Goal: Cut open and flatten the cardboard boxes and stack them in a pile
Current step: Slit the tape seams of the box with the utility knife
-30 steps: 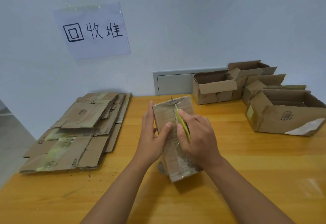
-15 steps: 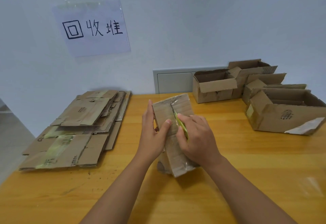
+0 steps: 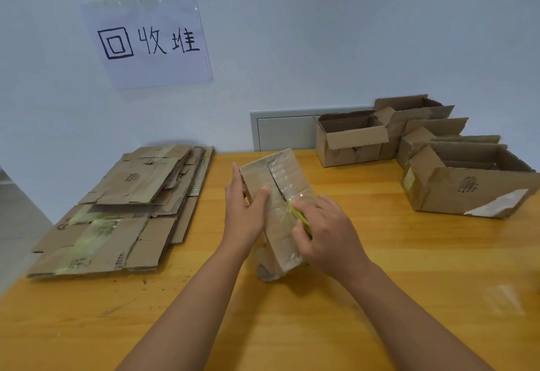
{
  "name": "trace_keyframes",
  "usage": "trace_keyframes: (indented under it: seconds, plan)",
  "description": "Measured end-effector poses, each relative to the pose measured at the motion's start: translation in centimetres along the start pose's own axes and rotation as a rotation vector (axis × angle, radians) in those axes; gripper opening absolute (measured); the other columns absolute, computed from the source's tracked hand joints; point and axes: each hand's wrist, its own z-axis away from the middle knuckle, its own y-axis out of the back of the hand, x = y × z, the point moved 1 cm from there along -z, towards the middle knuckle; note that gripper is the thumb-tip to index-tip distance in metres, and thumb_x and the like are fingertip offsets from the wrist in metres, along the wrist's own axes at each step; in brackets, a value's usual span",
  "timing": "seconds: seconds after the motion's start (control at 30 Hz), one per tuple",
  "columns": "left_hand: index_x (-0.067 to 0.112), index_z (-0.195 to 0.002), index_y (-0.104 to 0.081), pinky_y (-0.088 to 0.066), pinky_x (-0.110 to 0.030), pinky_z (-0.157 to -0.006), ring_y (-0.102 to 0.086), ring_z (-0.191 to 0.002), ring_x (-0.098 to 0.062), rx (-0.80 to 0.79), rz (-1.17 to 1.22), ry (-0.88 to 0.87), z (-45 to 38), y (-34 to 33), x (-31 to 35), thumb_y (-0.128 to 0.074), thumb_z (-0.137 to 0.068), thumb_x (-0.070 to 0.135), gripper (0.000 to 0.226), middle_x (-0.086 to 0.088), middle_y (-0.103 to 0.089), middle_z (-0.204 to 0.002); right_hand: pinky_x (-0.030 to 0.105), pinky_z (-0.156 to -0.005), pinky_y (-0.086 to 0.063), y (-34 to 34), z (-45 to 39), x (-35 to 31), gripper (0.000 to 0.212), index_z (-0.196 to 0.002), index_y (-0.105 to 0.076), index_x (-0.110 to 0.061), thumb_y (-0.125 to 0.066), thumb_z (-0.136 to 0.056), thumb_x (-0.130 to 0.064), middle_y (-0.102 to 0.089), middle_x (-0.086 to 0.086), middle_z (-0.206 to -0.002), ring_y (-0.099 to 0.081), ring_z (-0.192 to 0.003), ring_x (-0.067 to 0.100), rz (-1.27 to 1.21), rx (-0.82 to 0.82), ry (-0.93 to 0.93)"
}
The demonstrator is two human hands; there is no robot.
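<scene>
My left hand (image 3: 244, 213) holds the taped box (image 3: 277, 213) in the middle of the table (image 3: 380, 297), fingers flat on its side, thumb on top. My right hand (image 3: 324, 233) is wrapped tight round the yellow cutter (image 3: 299, 217) in the tape seam. If I push too hard, the blade could slip toward my left thumb, or the box could tip.

A person's left hand (image 3: 244, 213) steadies a taped cardboard box (image 3: 277, 195) on a wooden table (image 3: 350, 312) while the right hand (image 3: 327, 230) grips a yellow-green cutter (image 3: 299, 218) at its seam; flattened cardboard (image 3: 122, 210) lies stacked at left, open boxes (image 3: 438, 166) at right
</scene>
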Motion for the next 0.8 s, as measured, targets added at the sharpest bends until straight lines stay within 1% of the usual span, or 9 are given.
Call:
trace_keyframes:
  seconds: [0.07,0.2,0.3,0.33,0.4,0.5,0.67,0.73,0.8]
  plan:
    - [0.048,-0.153,-0.009,-0.051,-0.046,-0.100,-0.051,-0.121,-0.011,-0.010,0.002,0.016,-0.1,0.0,0.1,-0.063,-0.091,0.041,0.083,0.017,-0.038,-0.137,0.051,-0.098,-0.050,-0.1,0.2,0.2,0.039,-0.108,-0.069,-0.003,-0.047,-0.081,-0.020,-0.073,0.009,-0.092,-0.067,-0.085,0.027,-0.009,-0.028,-0.033]
    - [0.053,-0.151,-0.005,-0.046,-0.039,-0.105,-0.042,-0.131,-0.009,-0.061,-0.019,-0.021,1.4,-0.1,-0.1,-0.064,-0.093,0.033,0.085,0.015,-0.024,-0.151,0.043,-0.087,-0.056,-0.3,-0.1,0.1,0.040,-0.109,-0.069,-0.001,-0.047,-0.082,-0.020,-0.071,0.010,-0.092,-0.065,-0.084,0.029,-0.042,-0.050,-0.050]
    - [0.067,-0.143,-0.003,-0.043,-0.046,-0.108,-0.033,-0.141,-0.016,-0.113,-0.050,-0.012,4.4,-0.6,-1.2,-0.062,-0.084,0.051,0.085,0.015,-0.013,-0.157,0.051,-0.103,-0.048,-0.6,-0.1,0.3,0.040,-0.111,-0.069,-0.002,-0.047,-0.084,-0.022,-0.073,0.011,-0.094,-0.067,-0.087,0.028,-0.029,-0.064,-0.058]
    - [0.069,-0.141,-0.002,-0.045,-0.048,-0.107,-0.036,-0.140,-0.015,-0.116,-0.017,0.025,5.1,-0.8,-1.5,-0.062,-0.080,0.056,0.087,0.016,-0.014,-0.157,0.052,-0.107,-0.044,-0.8,0.0,0.4,0.040,-0.111,-0.069,-0.002,-0.047,-0.085,-0.023,-0.073,0.010,-0.094,-0.068,-0.087,0.027,-0.025,-0.065,-0.058]
    - [0.061,-0.146,0.002,-0.050,-0.046,-0.101,-0.049,-0.128,-0.013,-0.094,0.094,0.119,5.7,-1.1,-2.0,-0.065,-0.083,0.050,0.093,0.015,-0.018,-0.157,0.051,-0.110,-0.040,-0.9,-0.1,0.4,0.040,-0.110,-0.069,-0.002,-0.046,-0.085,-0.024,-0.073,0.009,-0.093,-0.068,-0.086,0.024,-0.015,-0.061,-0.049]
    - [0.041,-0.154,0.004,-0.052,-0.035,-0.094,-0.056,-0.118,-0.013,-0.058,0.118,0.182,5.2,-1.2,-1.9,-0.061,-0.094,0.032,0.089,0.012,-0.035,-0.148,0.051,-0.110,-0.040,-0.9,-0.3,0.2,0.041,-0.108,-0.070,-0.002,-0.045,-0.086,-0.025,-0.073,0.008,-0.093,-0.067,-0.084,0.023,0.001,-0.054,-0.038]
    - [0.036,-0.154,-0.019,-0.057,-0.021,-0.072,-0.065,-0.100,-0.007,-0.038,0.083,0.140,4.6,-1.0,-1.3,-0.063,-0.094,0.026,0.075,0.014,-0.044,-0.139,0.052,-0.108,-0.041,-0.5,-0.4,0.1,0.039,-0.111,-0.069,-0.003,-0.046,-0.087,-0.024,-0.073,0.006,-0.094,-0.068,-0.086,0.021,0.025,-0.054,-0.024]
    - [0.039,-0.150,-0.027,-0.059,-0.024,-0.073,-0.065,-0.103,-0.013,-0.017,0.059,0.095,4.2,-0.8,-1.1,-0.065,-0.091,0.033,0.070,0.013,-0.044,-0.139,0.050,-0.107,-0.041,-0.2,-0.4,0.0,0.039,-0.114,-0.067,-0.005,-0.046,-0.088,-0.024,-0.073,0.004,-0.095,-0.067,-0.086,0.018,0.036,-0.043,-0.012]
    - [0.042,-0.149,-0.030,-0.061,-0.035,-0.080,-0.062,-0.110,-0.019,0.000,0.023,0.051,3.8,-0.5,-1.0,-0.066,-0.087,0.039,0.071,0.010,-0.043,-0.140,0.045,-0.102,-0.039,0.0,-0.4,-0.1,0.038,-0.116,-0.066,-0.007,-0.046,-0.088,-0.023,-0.073,0.002,-0.094,-0.066,-0.082,0.016,0.044,-0.039,-0.006]
